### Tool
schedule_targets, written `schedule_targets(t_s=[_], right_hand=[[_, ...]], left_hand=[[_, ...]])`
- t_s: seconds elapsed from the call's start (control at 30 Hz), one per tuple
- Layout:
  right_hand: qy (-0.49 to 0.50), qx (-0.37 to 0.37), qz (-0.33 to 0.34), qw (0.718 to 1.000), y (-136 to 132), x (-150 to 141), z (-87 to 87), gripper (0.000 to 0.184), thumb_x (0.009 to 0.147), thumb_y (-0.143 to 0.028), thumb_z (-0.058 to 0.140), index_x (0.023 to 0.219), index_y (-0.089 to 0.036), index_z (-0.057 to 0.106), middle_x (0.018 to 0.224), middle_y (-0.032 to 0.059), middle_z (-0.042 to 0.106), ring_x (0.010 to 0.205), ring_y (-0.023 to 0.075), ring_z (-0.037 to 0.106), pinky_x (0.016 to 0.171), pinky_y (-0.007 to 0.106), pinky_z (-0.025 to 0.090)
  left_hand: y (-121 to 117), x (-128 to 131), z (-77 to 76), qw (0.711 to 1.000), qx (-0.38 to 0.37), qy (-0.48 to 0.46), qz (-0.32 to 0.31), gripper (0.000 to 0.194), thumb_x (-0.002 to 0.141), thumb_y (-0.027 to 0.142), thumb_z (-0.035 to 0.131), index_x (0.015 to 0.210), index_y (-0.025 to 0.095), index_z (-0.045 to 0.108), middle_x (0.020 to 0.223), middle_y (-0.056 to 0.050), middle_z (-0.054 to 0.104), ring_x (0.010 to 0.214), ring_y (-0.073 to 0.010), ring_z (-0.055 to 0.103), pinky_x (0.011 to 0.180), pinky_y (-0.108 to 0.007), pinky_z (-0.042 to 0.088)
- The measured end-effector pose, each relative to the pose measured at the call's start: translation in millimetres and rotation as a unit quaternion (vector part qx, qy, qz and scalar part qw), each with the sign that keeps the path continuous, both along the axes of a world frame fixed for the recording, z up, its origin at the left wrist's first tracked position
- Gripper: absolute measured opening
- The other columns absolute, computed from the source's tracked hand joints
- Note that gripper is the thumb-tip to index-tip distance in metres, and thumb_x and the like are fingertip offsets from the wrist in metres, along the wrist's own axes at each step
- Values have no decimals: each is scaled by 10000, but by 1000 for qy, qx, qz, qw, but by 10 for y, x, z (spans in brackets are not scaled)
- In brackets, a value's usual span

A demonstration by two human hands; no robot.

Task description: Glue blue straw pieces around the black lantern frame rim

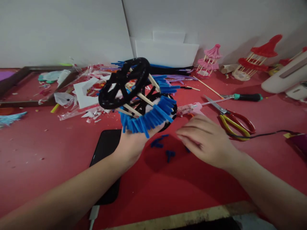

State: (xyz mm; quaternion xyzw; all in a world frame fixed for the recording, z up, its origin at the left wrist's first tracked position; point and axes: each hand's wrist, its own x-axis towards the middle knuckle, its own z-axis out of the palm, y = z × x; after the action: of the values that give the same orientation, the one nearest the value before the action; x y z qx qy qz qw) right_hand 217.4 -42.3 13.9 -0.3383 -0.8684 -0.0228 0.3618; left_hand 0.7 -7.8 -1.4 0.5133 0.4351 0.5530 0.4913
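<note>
My left hand is closed round the lower part of a small craft model, holding it tilted above the table; most of its fingers are hidden behind the model. Black fuzzy pipe-cleaner rings with spokes form the model's ends, joined by pale wooden sticks. A fringe of short blue pipe-cleaner pieces runs round one ring. To the right, my right hand hovers with its fingers curled together, slightly blurred; whatever is in them is hidden. Loose blue pipe-cleaner pieces lie on the table between my hands.
Red-and-yellow-handled scissors and a green-and-black-handled tool lie at right. A black phone with a white cable lies under my left forearm. Behind are scraps, a pink model and a red model.
</note>
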Motion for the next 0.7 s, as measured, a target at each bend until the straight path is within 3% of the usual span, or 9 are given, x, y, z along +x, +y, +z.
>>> schedule_targets(t_s=[0.17,0.33,0.4,0.5,0.6,0.7], right_hand=[[-88,-56,-3,995,71,-96,-267,186,1017,-226,599,1093,-172,760,987,82,767,902,204,676,867,392,584],[-62,-89,-26,994,139,-190,-406,186,1004,-212,578,1056,-190,755,1050,107,746,985,244,675,893,433,606],[-40,-75,-20,996,157,-189,-402,194,982,-168,548,972,-201,739,1024,95,748,1010,256,685,913,455,608],[-13,-51,-45,998,179,-110,-328,171,944,-150,533,913,-197,695,988,92,742,957,257,700,873,445,618],[51,-36,-127,990,209,37,-216,121,958,-160,554,931,-190,668,925,77,728,813,208,695,713,356,604],[199,-23,-217,955,191,135,-118,94,985,-267,630,918,-212,666,817,21,700,663,148,651,573,276,529]], left_hand=[[28,43,30,998,-34,-44,22,622,660,448,945,1207,302,685,1182,-48,797,1271,-342,686,1197,-571,476],[-53,37,43,995,-74,-65,-36,594,482,426,1031,963,265,722,1058,-56,813,1131,-367,751,1034,-535,622],[-84,29,70,994,-61,-54,-70,585,425,354,1053,890,268,709,952,-38,807,1043,-364,772,987,-535,645],[-98,28,125,996,-29,-39,-77,618,437,321,1051,952,284,712,865,-19,789,987,-363,781,1026,-576,617],[-81,48,166,997,-6,-50,-59,707,469,340,1042,1089,296,705,918,-30,801,1059,-378,770,1097,-608,561],[-61,66,137,995,-41,-70,-54,688,470,339,1037,1073,267,714,904,-43,804,1057,-395,768,1085,-646,553]])
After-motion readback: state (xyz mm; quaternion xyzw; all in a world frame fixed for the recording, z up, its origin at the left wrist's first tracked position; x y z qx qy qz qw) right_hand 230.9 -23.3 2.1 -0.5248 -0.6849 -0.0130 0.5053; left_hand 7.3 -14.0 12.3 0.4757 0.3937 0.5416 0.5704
